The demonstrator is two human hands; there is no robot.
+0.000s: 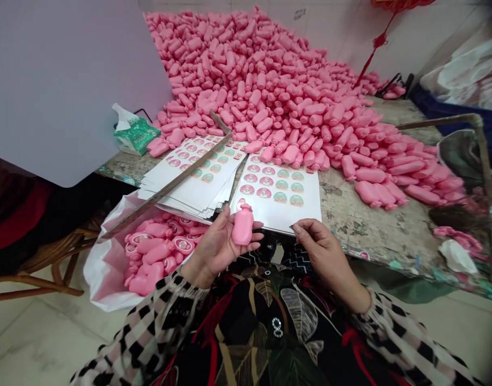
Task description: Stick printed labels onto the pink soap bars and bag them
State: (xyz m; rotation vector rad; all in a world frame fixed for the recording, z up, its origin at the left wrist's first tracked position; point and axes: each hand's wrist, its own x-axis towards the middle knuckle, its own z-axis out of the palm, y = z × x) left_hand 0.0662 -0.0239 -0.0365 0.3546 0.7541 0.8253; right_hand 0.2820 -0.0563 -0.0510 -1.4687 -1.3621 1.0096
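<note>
A small pink bottle (pixel 243 225) lies upright across the palm of my left hand (pixel 215 245), its cap pointing away from me. My right hand (pixel 322 252) is at the near edge of a sticker sheet (pixel 278 212), thumb and forefinger pinched on a tiny dark thing I cannot make out. Round pink and green labels cover the upper part of that sheet. Beside it on the left is a stack of similar sheets (pixel 181 194), with a metal bar (pixel 169 187) lying across it.
A large heap of pink bottles (pixel 270 80) covers the back of the worn table (pixel 350 225). Labelled bottles fill a white sack (pixel 104 268) at the lower left. A green tissue pack (pixel 136 134), a metal frame (pixel 485 155) and a blue crate (pixel 439 110) stand around.
</note>
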